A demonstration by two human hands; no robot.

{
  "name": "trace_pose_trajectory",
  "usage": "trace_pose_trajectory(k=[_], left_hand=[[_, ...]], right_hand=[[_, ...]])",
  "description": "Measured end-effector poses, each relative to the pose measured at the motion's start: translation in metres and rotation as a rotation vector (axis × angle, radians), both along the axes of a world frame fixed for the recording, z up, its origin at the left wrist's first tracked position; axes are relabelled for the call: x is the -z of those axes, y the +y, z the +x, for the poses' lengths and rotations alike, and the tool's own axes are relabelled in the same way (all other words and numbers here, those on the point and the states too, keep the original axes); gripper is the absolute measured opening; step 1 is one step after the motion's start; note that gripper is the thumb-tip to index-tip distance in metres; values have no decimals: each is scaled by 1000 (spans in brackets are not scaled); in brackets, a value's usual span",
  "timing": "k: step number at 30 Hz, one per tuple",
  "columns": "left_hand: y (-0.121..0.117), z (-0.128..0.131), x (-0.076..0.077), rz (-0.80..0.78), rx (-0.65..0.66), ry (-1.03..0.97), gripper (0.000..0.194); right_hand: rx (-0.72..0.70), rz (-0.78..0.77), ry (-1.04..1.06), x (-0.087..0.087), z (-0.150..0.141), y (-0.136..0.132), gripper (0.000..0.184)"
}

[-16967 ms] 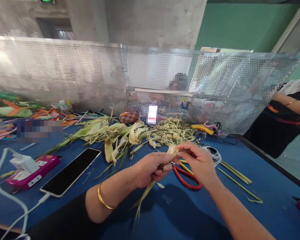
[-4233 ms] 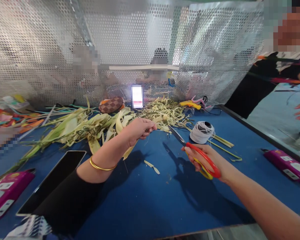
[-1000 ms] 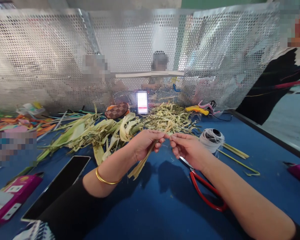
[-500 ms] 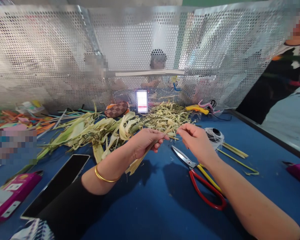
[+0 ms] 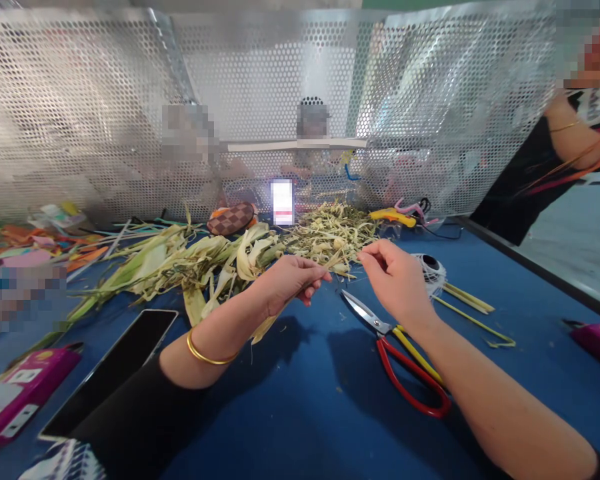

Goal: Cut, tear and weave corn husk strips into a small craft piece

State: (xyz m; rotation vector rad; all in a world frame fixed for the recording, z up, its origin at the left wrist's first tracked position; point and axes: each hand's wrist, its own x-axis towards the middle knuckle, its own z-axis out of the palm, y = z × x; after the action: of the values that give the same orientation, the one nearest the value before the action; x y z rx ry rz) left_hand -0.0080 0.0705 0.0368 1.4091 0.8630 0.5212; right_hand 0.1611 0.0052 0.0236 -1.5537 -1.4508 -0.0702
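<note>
- Two-handed work, we judge: our left hand (image 5: 293, 283) pinches the husk bundle (image 5: 264, 328) above the table (image 5: 300, 413).
- Our right hand (image 5: 400, 287), beyond the scissors (image 5: 379, 325), curls nearly closed — grip unclear.
- Next move calls for steady left pressure.

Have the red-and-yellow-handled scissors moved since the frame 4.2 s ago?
Yes, toward the wearer. The blade tips were at the edge of the shredded husk pile; now the scissors lie on the blue table, clear of it.

Pale green husks (image 5: 153, 259), red-and-yellow scissor handles (image 5: 387, 363), blue tabletop (image 5: 300, 413)
</note>
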Motion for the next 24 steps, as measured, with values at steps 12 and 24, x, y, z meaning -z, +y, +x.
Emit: trace_pose_trajectory(k=[12,24], left_hand=[[-9,-6,-11,583,506,302,17],[7,-9,-10,906,-108,323,24]], right_hand=[[-411,-121,-217,-9,10,-4,17],[-280,7,-462,19,-24,-8,22]])
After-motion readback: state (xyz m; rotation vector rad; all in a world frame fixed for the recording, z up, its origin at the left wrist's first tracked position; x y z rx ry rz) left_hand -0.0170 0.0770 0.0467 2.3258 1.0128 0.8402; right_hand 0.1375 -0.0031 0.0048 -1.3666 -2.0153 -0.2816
